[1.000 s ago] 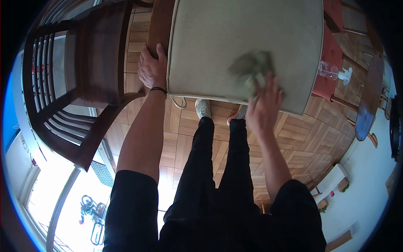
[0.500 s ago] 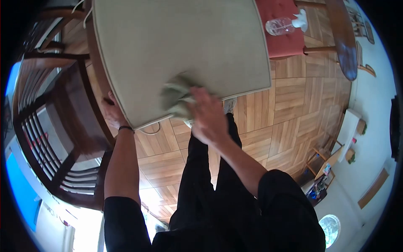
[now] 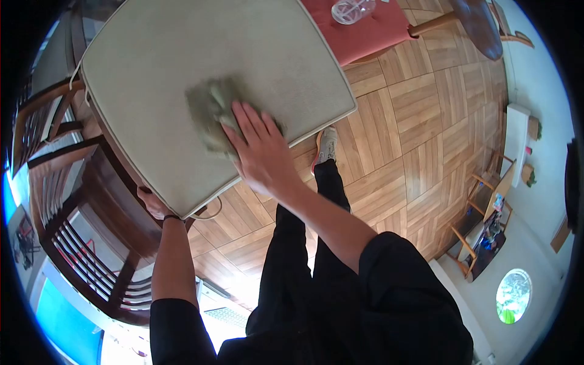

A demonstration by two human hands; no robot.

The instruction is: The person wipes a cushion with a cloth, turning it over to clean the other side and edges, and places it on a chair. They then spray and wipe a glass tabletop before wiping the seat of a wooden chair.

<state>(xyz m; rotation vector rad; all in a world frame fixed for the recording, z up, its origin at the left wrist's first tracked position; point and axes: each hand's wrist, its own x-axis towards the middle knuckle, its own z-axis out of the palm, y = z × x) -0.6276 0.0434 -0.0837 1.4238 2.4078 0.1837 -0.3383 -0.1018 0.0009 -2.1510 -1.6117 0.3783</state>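
Note:
A large beige cushion with piped edges lies in front of me. Over its surface, near the front edge, my right hand presses on a green cloth, which is blurred by motion and spreads out beyond the fingers. At the cushion's lower left corner, my left hand is wrapped round the wooden edge beneath it, and part of its fingers is hidden. A thin tie loop hangs from that corner.
Dark wooden chairs stand at the left. A red cushioned seat at the top carries a clear spray bottle. My shoe is on the parquet floor. Shelves with objects are at the far right.
My right hand and the cloth have moved left and up over the cushion. The view has shifted, so the cushion, the red seat and the bottle appear farther left and higher.

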